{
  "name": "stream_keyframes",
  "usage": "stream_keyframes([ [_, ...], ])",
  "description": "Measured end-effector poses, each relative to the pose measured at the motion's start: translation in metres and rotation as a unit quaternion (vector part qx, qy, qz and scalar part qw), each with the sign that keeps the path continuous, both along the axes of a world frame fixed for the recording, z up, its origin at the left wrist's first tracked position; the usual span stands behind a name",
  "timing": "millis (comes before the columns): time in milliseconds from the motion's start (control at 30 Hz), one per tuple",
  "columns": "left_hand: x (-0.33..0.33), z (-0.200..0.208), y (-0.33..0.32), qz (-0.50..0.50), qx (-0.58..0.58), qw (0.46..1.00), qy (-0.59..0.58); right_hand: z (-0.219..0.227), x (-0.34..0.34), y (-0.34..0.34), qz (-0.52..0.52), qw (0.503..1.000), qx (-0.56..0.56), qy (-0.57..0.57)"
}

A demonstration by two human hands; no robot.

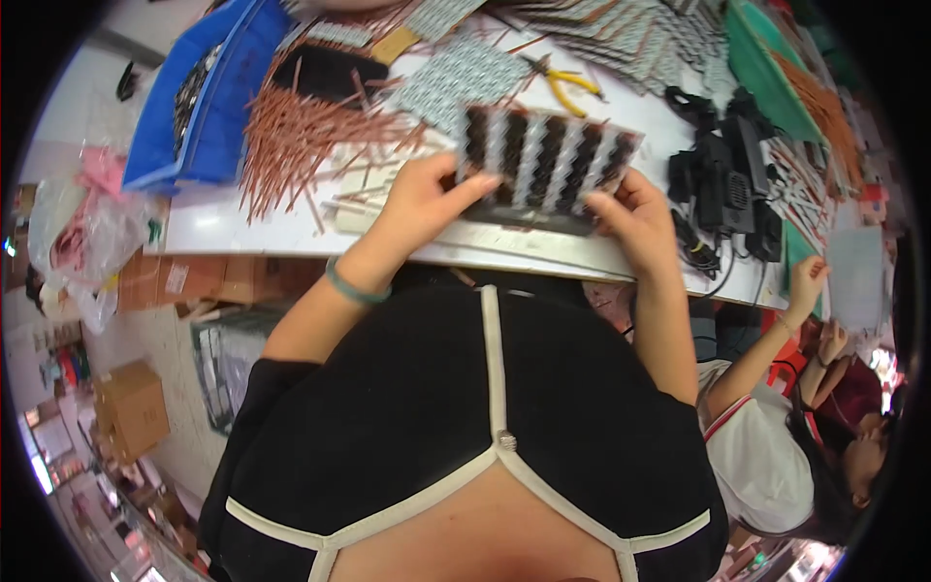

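**Both hands steady the battery pack**

The left hand (424,199) and right hand (635,215) each close their grip on an end of the black cell pack (543,160), tilted above the white counter (291,233). Best kept level, thumbs off the nickel strips.

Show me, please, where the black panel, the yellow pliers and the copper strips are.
Black panel (543,155), head view, on its striped top face.
Yellow pliers (567,85), head view, on a yellow handle.
Copper strips (301,136), head view, on the middle of the heap.
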State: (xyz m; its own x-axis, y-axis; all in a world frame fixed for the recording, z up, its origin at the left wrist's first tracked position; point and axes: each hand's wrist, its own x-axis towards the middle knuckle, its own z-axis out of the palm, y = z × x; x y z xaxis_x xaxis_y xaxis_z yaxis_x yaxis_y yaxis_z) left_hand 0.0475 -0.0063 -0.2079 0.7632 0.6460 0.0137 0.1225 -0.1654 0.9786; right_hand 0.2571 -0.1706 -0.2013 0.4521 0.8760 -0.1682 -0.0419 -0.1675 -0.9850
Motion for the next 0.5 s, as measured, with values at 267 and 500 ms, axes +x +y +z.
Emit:
stream_keyframes([
  [267,-0.007,0.046,-0.016,0.072,0.376,0.912,-0.143,0.026,-0.062,-0.003,-0.041,0.949,0.238,-0.205],
  [500,0.003,0.05,-0.015,-0.106,0.457,0.878,-0.099,0.027,-0.042,0.011,-0.047,0.989,0.137,-0.029],
])
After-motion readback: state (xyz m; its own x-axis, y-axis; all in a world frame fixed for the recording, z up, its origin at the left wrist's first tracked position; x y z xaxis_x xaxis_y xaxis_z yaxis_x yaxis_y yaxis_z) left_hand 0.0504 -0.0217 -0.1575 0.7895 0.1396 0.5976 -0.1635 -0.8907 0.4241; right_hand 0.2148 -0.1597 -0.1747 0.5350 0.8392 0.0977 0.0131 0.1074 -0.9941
